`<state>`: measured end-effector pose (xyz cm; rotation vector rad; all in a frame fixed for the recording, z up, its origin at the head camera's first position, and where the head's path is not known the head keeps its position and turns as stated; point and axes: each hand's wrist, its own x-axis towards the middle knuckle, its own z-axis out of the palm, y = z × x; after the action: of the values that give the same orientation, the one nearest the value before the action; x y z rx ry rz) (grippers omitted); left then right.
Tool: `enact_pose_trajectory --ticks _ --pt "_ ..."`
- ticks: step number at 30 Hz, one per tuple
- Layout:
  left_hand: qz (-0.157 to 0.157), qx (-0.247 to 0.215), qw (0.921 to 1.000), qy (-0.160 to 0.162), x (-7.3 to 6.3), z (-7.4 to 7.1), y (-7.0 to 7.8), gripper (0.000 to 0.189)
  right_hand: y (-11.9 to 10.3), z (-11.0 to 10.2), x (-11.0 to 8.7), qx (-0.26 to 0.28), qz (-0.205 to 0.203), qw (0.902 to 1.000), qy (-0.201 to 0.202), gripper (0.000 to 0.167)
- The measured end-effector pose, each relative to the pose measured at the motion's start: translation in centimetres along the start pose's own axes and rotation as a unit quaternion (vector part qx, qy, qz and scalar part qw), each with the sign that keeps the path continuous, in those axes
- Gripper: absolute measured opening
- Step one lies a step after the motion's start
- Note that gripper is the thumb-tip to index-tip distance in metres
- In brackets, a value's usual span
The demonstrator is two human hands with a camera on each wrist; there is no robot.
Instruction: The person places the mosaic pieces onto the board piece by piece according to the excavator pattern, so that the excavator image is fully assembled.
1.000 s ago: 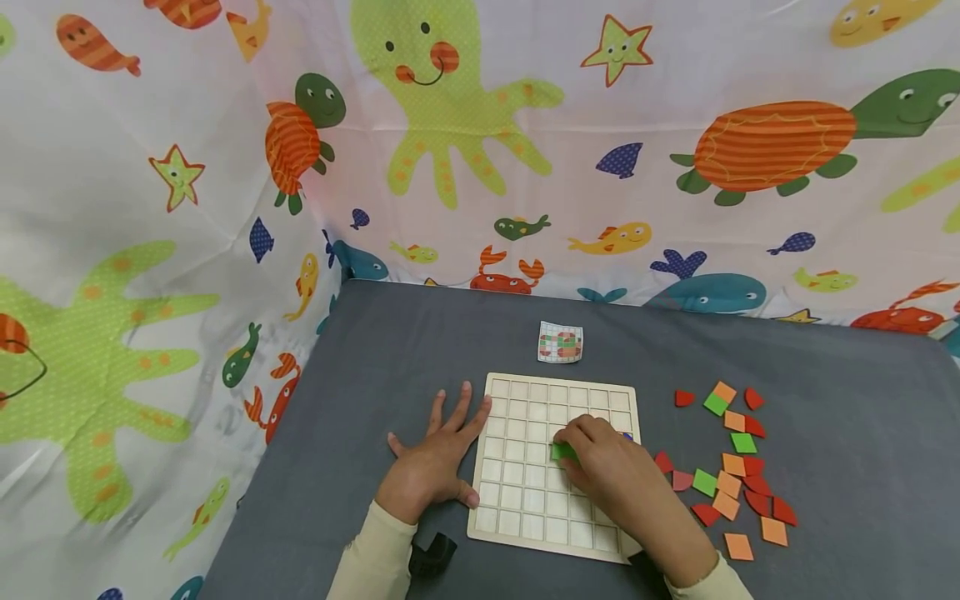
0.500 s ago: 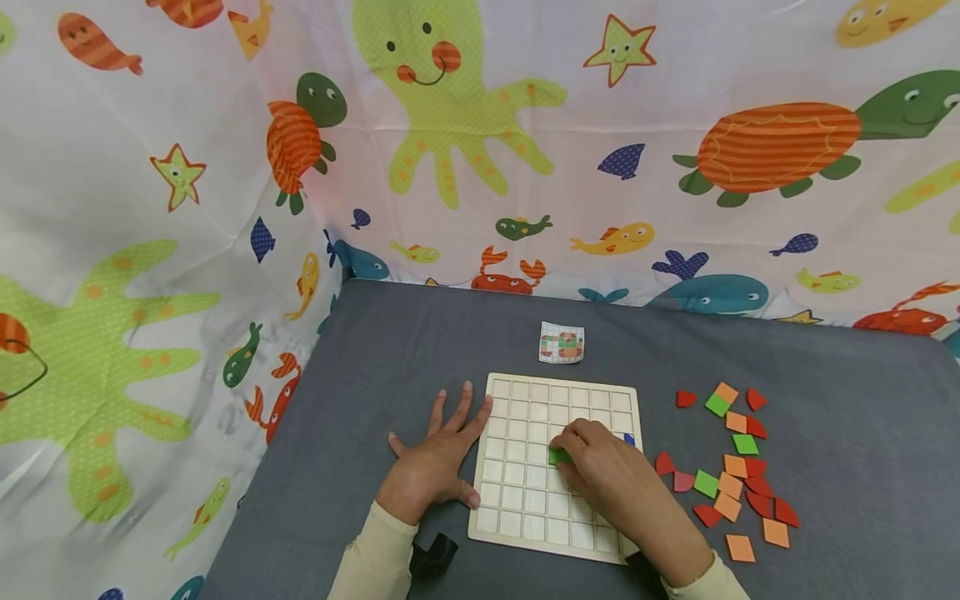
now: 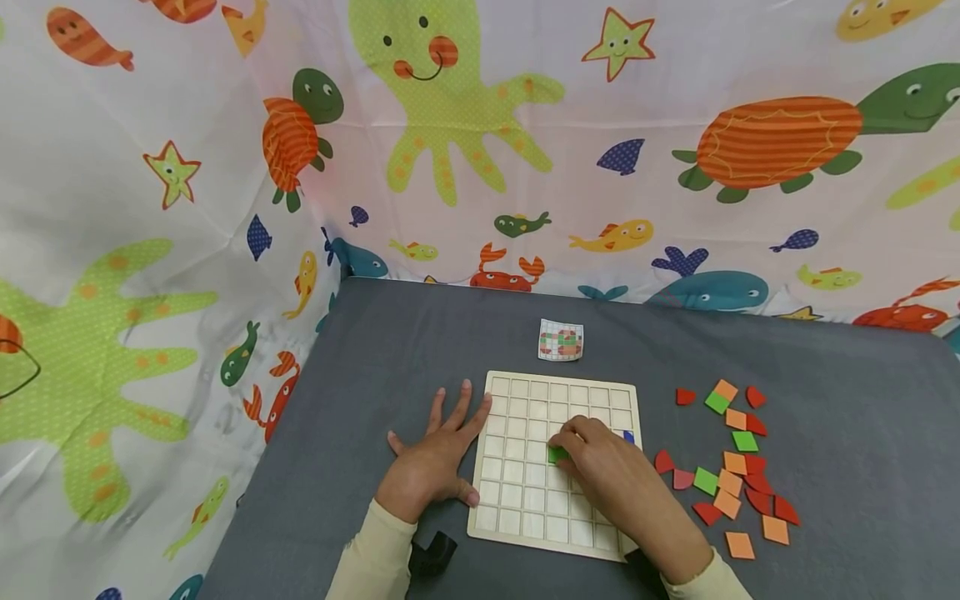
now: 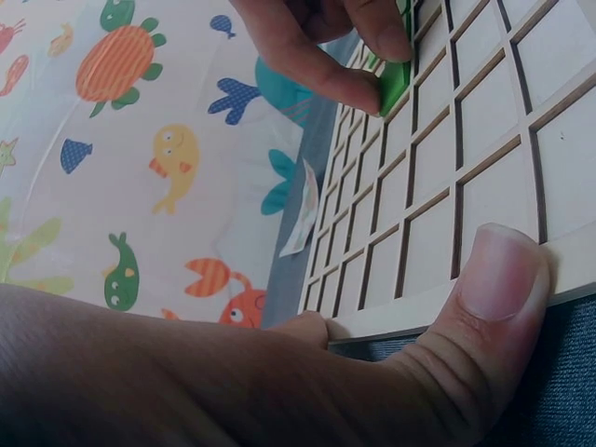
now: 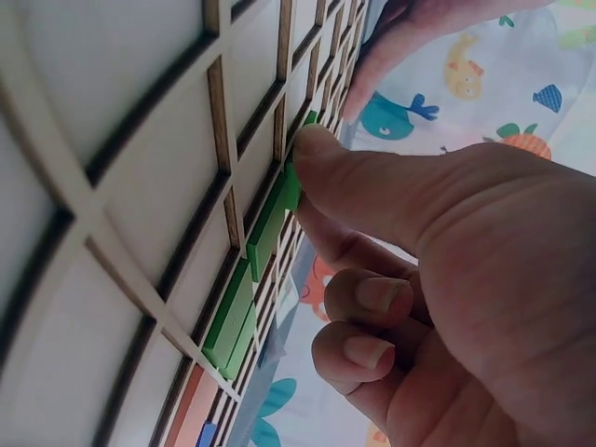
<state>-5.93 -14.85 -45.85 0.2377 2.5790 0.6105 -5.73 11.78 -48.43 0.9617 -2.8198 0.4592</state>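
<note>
On the grid board (image 3: 517, 500), a pale wooden tray of square cells, my right hand (image 3: 611, 467) pinches a green square tile (image 3: 556, 454) between thumb and index finger. The left wrist view shows this green tile (image 4: 395, 86) tilted at a cell. Further green tiles (image 5: 228, 326) lie in a row of cells in the right wrist view, with an orange tile (image 5: 191, 405) and a blue tile (image 5: 206, 435) beyond them. My left hand (image 3: 431, 467) has its fingers spread at the board's left edge, its thumb (image 4: 503, 279) resting on the rim.
Loose red, orange and green tiles (image 3: 705, 481) lie scattered right of the board. A small printed pattern card (image 3: 560, 341) lies behind it on the grey cloth (image 3: 420, 333). A black object (image 3: 432, 556) sits by the left wrist. A patterned curtain (image 3: 487, 100) hangs behind.
My right hand has shifted slightly left with the green tile, and more of the blue tile behind it shows. The left hand stays in place.
</note>
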Motion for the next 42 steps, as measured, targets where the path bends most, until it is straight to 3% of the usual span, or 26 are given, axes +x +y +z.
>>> enact_pose_trajectory --ticks 7,29,42 --pt "0.002 0.001 1.0 0.001 0.5 0.4 -0.4 0.137 -0.1 0.0 0.1 -0.003 0.01 0.9999 -0.005 0.029" --pt "-0.004 0.006 1.0 -0.005 0.2 0.1 0.0 0.137 0.0 0.2 0.0 -0.007 0.012 0.9998 -0.011 0.032" --pt "-0.004 0.006 1.0 -0.003 0.0 0.0 0.1 0.137 1.3 -1.1 -0.3 0.008 0.017 0.9994 0.028 0.028"
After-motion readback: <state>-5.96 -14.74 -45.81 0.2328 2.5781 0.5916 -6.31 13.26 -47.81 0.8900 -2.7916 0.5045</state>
